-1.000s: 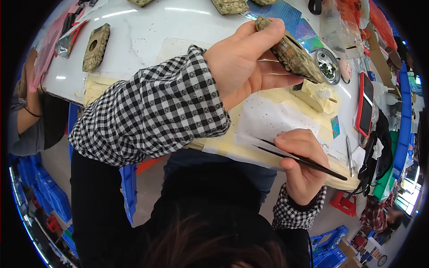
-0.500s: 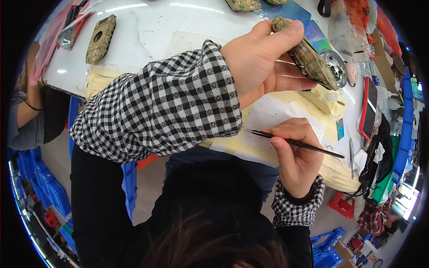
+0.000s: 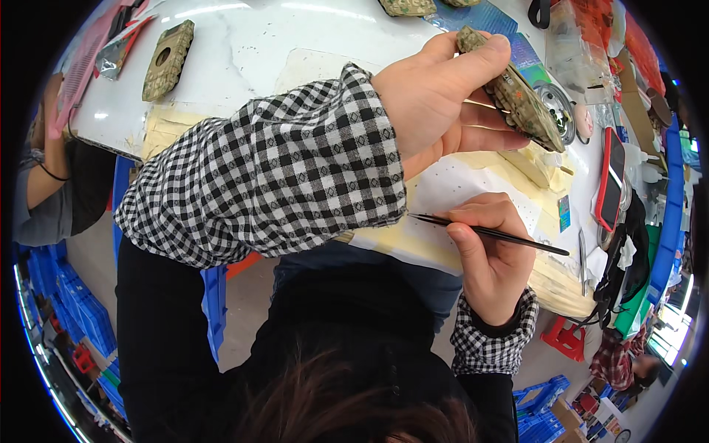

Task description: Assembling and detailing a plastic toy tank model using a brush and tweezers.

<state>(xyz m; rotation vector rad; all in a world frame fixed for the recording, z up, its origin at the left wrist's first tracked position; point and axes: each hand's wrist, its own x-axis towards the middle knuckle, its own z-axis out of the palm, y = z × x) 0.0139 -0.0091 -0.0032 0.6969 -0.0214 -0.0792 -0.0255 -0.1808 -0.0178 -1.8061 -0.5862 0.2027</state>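
My left hand (image 3: 436, 92) is raised over the table, its thumb and fingers closed around a camouflage-painted model tank hull (image 3: 526, 107) that is tilted on edge. Lower down, my right hand (image 3: 493, 258) pinches a pair of dark, slim tweezers (image 3: 513, 238). Their tips point left, above a white sheet of paper (image 3: 473, 181) dotted with tiny dark specks. Whether the tips grip a small part is too fine to make out. Another camouflage hull (image 3: 168, 60) with a round hole in its top lies at the far left of the table.
A round tin (image 3: 554, 111) with small dark bits stands beyond the held hull. To the right lie a phone in a red case (image 3: 610, 179) and a metal tool (image 3: 583, 255). More camouflage pieces (image 3: 408, 6) sit at the far edge. A person's arm (image 3: 48, 155) shows at left.
My left hand and the hull have shifted slightly to the right. My right hand and the tweezers have hardly moved.
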